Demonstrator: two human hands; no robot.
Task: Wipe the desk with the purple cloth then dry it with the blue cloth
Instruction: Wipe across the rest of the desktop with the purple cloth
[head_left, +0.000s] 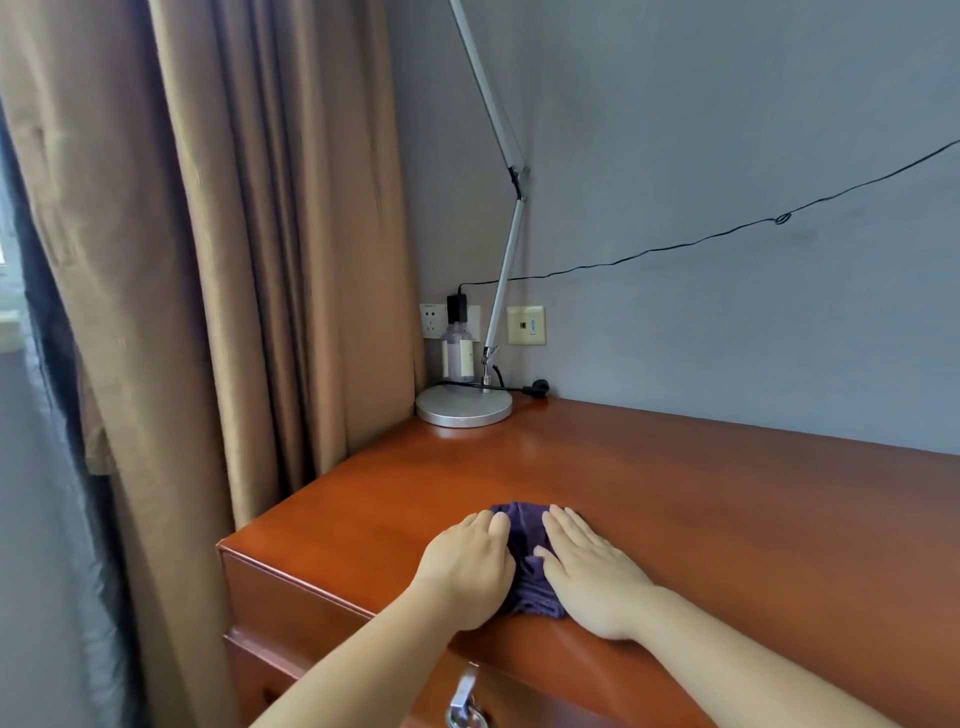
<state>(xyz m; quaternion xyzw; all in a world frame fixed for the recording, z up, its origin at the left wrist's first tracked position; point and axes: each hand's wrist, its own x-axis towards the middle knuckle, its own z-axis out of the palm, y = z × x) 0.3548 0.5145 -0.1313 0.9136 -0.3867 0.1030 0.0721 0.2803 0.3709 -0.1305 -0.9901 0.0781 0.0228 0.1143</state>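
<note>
Both hands, the left hand (467, 566) and right hand (587, 577), are pressing flat with straight fingers on the crumpled purple cloth (522, 545) near the glossy reddish-brown wooden desk's (727, 509) near-left corner; keeping even pressure and overlapping strokes is probably best.

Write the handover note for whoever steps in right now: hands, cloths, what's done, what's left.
Left hand: flat, fingers straight, pressing on the purple cloth.
Right hand: likewise flat on the cloth, beside the left.
The purple cloth lies bunched on the desk, near its front edge, towards the left end.
The blue cloth is not in view.
A lamp base and a bottle stand at the back left corner; wipe around them.
Done: wiping with the purple cloth is under way; how much of the top is covered cannot be told.
Left: finish wiping, then find the blue cloth and dry the desk.
</note>
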